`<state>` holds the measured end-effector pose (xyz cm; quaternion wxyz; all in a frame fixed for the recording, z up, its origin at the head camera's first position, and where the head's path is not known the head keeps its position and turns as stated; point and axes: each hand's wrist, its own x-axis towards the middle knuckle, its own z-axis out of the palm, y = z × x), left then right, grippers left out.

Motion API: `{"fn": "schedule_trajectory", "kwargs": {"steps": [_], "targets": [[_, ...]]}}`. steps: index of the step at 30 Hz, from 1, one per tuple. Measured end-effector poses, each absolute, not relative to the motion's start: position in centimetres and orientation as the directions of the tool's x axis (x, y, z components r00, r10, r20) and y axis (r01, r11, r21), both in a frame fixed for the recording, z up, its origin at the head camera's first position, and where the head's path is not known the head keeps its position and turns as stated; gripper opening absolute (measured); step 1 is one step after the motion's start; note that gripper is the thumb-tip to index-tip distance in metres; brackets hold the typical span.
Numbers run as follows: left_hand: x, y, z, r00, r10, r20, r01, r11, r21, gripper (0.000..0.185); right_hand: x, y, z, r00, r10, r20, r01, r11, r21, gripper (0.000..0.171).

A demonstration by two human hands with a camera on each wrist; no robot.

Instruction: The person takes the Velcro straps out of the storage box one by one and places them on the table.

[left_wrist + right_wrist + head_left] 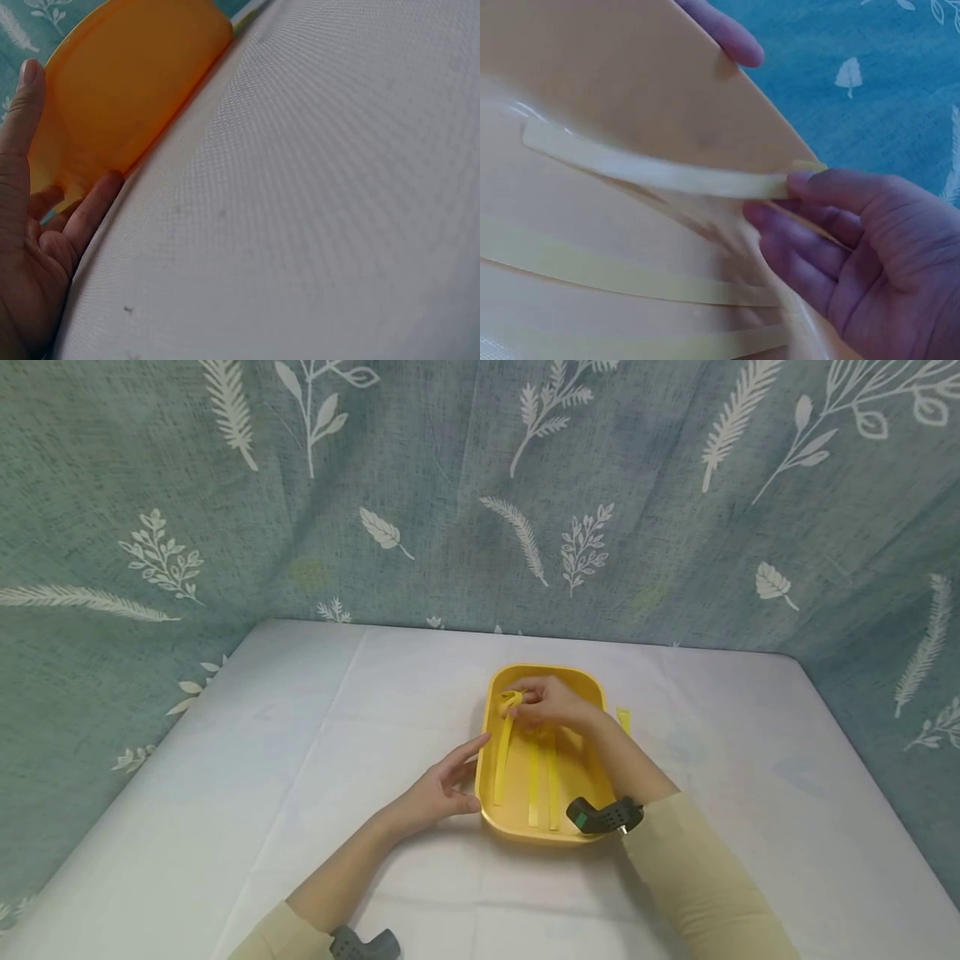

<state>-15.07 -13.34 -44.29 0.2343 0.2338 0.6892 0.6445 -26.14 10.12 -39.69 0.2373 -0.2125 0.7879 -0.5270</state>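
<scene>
A yellow plastic tray point(577, 768) with rounded corners stands on the white-covered table. Over its far left part my right hand point(553, 703) pinches a flat yellow strip point(504, 762) between thumb and fingers; the strip's upper end is looped, and its tail hangs down toward the near end. In the right wrist view the held strip point(667, 177) stretches away from the fingertips. Two more yellow strips point(533, 789) lie lengthwise on the tray floor. My left hand point(433, 789) rests against the tray's left outer wall, fingers extended and thumb apart.
Just beyond the tray's right rim a further yellow strip point(623, 718) shows, partly hidden by the right forearm. White cloth with creases covers the table point(360, 752). A green leaf-patterned curtain point(450, 527) stands behind it and along both sides.
</scene>
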Motion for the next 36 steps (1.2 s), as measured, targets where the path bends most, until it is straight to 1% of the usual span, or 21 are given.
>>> {"fn": "schedule_trajectory", "kwargs": {"steps": [2, 5, 10, 13, 17, 19, 22, 26, 29, 36], "targets": [[-15.1, -13.3, -44.3, -0.782, 0.623, -0.022, 0.024, 0.065, 0.998, 0.082, -26.1, 10.3, -39.5, -0.778, -0.605, -0.169, -0.018, 0.291, -0.957, 0.040], [-15.1, -13.3, -44.3, -0.783, 0.622, -0.021, 0.029, 0.069, 0.997, 0.082, -26.1, 10.5, -39.3, -0.747, -0.639, -0.184, 0.048, 0.224, -0.973, 0.046], [-15.1, -13.2, -44.2, -0.782, 0.623, -0.016, 0.038, 0.074, 0.997, 0.082, -26.2, 10.7, -38.9, -0.713, -0.668, -0.214, 0.133, 0.171, -0.976, 0.053], [-15.1, -13.2, -44.2, -0.784, 0.621, -0.012, 0.043, 0.074, 0.996, 0.083, -26.2, 10.7, -38.6, -0.733, -0.649, -0.204, 0.147, 0.141, -0.979, 0.053], [-15.1, -13.2, -44.2, -0.789, 0.615, -0.003, 0.052, 0.072, 0.996, 0.084, -25.9, 10.9, -37.9, -0.779, -0.605, -0.164, 0.165, 0.055, -0.985, 0.049], [-15.1, -13.2, -44.2, -0.790, 0.613, -0.001, 0.052, 0.070, 0.996, 0.084, -25.7, 11.0, -37.4, -0.792, -0.592, -0.147, 0.175, 0.011, -0.985, 0.048], [-15.2, -13.2, -44.4, -0.792, 0.610, -0.003, 0.050, 0.069, 0.996, 0.084, -25.6, 11.2, -37.0, -0.799, -0.586, -0.135, 0.201, -0.048, -0.978, 0.048], [-15.1, -13.3, -44.4, -0.793, 0.610, -0.002, 0.043, 0.060, 0.997, 0.084, -25.9, 11.3, -37.5, -0.800, -0.588, -0.115, 0.241, -0.141, -0.960, 0.050], [-15.0, -13.3, -44.3, -0.791, 0.612, -0.001, 0.042, 0.055, 0.998, 0.085, -26.1, 11.5, -37.9, -0.780, -0.619, -0.092, 0.262, -0.190, -0.946, 0.055], [-14.9, -13.3, -44.2, -0.788, 0.616, -0.010, 0.034, 0.059, 0.998, 0.087, -26.1, 11.7, -38.0, -0.694, -0.720, -0.017, 0.263, -0.231, -0.937, 0.063]]}}
